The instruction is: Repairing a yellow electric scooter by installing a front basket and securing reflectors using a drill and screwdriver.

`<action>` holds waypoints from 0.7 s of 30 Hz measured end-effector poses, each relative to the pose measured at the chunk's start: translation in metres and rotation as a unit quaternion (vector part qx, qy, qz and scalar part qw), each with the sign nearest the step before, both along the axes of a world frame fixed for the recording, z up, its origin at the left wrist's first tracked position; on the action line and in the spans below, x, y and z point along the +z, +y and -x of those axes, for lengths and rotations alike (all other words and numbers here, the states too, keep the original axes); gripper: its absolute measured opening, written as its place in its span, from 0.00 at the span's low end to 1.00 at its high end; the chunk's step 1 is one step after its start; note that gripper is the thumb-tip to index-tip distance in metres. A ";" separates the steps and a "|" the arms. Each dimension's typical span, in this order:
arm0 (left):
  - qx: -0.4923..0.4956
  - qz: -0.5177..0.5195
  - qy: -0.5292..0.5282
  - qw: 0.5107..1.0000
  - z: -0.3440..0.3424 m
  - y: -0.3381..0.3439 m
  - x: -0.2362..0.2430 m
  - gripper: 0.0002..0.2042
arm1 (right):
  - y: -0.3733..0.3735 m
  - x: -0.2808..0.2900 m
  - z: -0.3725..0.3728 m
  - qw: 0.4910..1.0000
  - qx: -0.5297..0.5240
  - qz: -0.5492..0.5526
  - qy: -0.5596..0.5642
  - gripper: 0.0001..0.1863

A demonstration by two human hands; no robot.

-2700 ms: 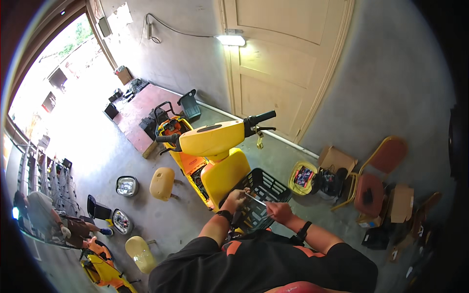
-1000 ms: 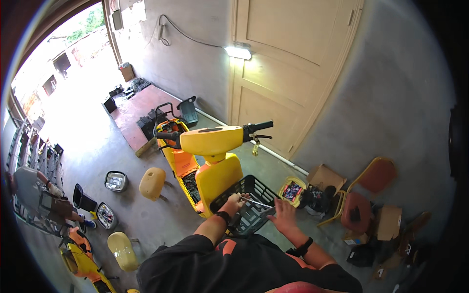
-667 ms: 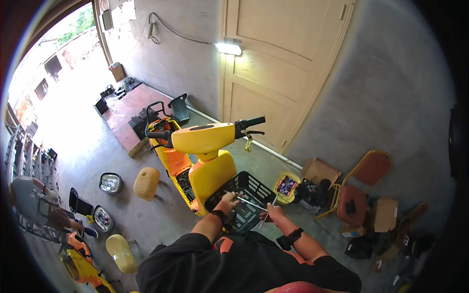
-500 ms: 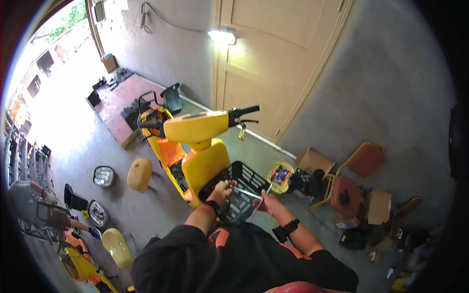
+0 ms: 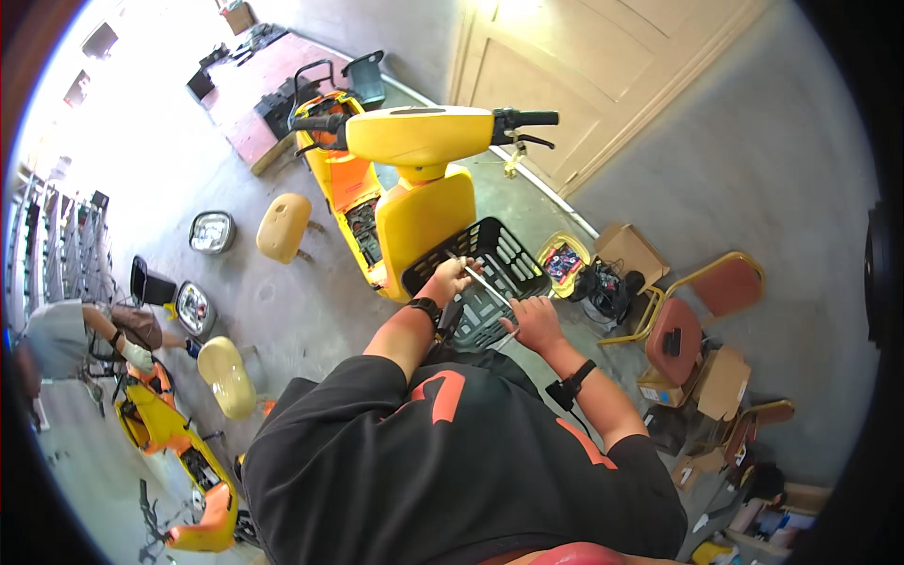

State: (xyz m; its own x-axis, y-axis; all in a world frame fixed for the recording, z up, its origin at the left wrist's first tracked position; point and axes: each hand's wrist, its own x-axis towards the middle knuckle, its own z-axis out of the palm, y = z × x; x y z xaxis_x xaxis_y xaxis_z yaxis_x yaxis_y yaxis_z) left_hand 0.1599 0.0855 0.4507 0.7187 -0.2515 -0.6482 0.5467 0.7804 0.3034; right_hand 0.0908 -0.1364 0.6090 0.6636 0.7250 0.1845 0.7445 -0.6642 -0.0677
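Over the black plastic basket [image 5: 523, 266] on the front of a yellow scooter [image 5: 426, 212], I hold a silver T-handle wrench [image 5: 491, 288]. My left hand [image 5: 452, 279] has its fingers closed round the far end of the shaft, inside the basket's area. Wrapped about the crossbar end is my right hand [image 5: 535, 323], nearer to me. Whatever the wrench's tip meets is hidden by my left fingers.
Right of the basket are a yellow tub [image 5: 565, 261] of small parts, a black bag [image 5: 603, 285], cardboard boxes [image 5: 631, 252] and a chair [image 5: 673, 339]. Scooter seats [image 5: 284, 228] and headlamps [image 5: 212, 232] lie at left. A co-worker [image 5: 66, 339] bends over another yellow scooter [image 5: 165, 414].
My view has tipped downward, so the scooter and basket sit higher. The wrench shaft now slants more steeply, and my right hand has turned over the crossbar. Both hands keep hold of it.
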 end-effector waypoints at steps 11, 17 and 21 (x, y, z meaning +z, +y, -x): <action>0.114 0.046 0.076 0.989 0.002 -0.001 0.005 0.05 | 0.009 -0.024 -0.005 0.998 -0.002 -0.047 0.043 0.10; 0.122 0.073 0.079 0.987 -0.002 -0.001 0.003 0.05 | 0.001 -0.021 -0.023 0.991 -0.033 -0.075 0.109 0.10; 0.100 0.058 0.055 0.992 -0.004 -0.004 0.005 0.07 | -0.004 -0.043 -0.033 0.941 -0.051 -0.287 0.173 0.13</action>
State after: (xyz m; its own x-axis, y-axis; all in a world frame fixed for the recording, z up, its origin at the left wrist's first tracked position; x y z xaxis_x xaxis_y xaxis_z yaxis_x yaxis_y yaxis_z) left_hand 0.1643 0.0815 0.4557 0.6881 -0.1882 -0.7008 0.4026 0.9025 0.1530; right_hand 0.1238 -0.1401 0.5657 0.8162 0.5019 0.2863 0.5466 -0.5102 -0.6640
